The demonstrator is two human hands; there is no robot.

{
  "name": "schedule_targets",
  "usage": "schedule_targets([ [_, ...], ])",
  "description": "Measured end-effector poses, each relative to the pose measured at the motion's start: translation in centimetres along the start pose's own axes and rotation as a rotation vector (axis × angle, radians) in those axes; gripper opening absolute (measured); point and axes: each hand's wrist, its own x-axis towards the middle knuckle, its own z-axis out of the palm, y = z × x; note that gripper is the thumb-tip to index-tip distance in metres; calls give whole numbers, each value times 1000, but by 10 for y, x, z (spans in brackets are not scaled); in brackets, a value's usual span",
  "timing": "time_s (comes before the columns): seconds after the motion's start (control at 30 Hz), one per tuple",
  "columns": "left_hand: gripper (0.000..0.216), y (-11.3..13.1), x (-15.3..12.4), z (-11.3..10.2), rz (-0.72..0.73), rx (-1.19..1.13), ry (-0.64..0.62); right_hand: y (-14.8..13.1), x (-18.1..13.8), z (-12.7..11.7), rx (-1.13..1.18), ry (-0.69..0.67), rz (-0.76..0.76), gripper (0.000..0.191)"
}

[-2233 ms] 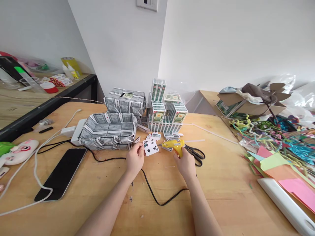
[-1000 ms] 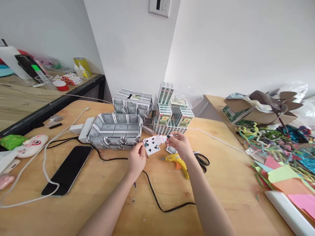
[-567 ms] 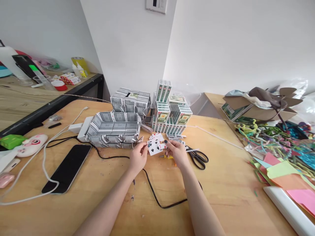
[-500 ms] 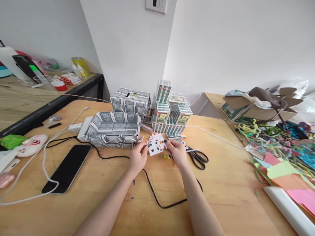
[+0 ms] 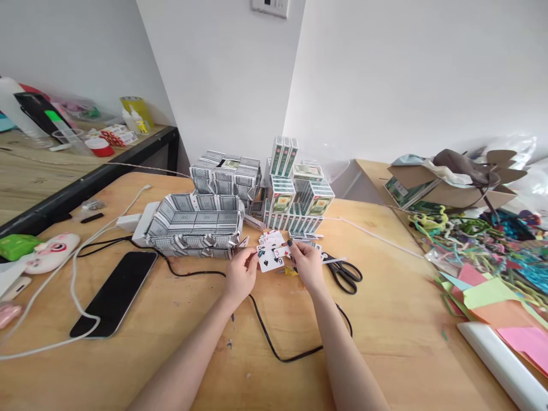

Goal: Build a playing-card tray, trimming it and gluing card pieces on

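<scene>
My left hand [image 5: 240, 273] pinches the left edge of a playing card with spades [image 5: 269, 264], face up above the table. My right hand [image 5: 307, 265], with dark nail polish, is closed on a small piece of playing card with a red 3 [image 5: 279, 253], which overlaps the spade card. Behind them lie a few more face-up cards [image 5: 271, 236]. Just behind my left hand stands an open basket made of folded playing cards [image 5: 194, 225]. Black-handled scissors [image 5: 346, 274] rest right of my right hand, their blades partly hidden.
Behind stand a folded-card box [image 5: 226, 177] and stacked card packs [image 5: 295, 200]. A black cable [image 5: 268, 339] loops in front. At left lie a phone [image 5: 115, 294], a white power strip [image 5: 145, 224] and white cords. Coloured paper [image 5: 492, 297] and a cardboard box [image 5: 454, 191] are at right.
The small card piece in my right hand has shifted slightly left over the spade card, whose printed corner now shows more. My left hand has stayed nearly still. The view has shifted slightly.
</scene>
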Motion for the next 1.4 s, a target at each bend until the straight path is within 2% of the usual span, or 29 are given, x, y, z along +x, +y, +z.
schedule_targets([
  [0.33, 14, 1, -1, 0, -15, 4, -14, -4, -4, 2, -156, 23, -67, 36],
  [0.57, 16, 7, -1, 0, -76, -95, -36, -7, -6, 1, -337, 77, -191, 34],
  [0.8, 18, 18, 1, -2, -241, -526, -191, -12, -11, 2, -409, 86, -211, 32],
  [1.0, 22, 18, 3, -1, -485, -957, -189, -15, -15, 4, -372, 58, -228, 33],
  [1.1, 22, 19, 5, 3, -614, -931, -142, -16, -19, 6, -371, 28, -273, 34],
  [1.2, 26, 20, 5, 3, -667, -880, -129, -18, -22, 8, -362, -1, -328, 32],
  [1.4, 29, 19, 3, -1, -685, -850, -264, -22, -26, 8, -390, -27, -400, 31],
])
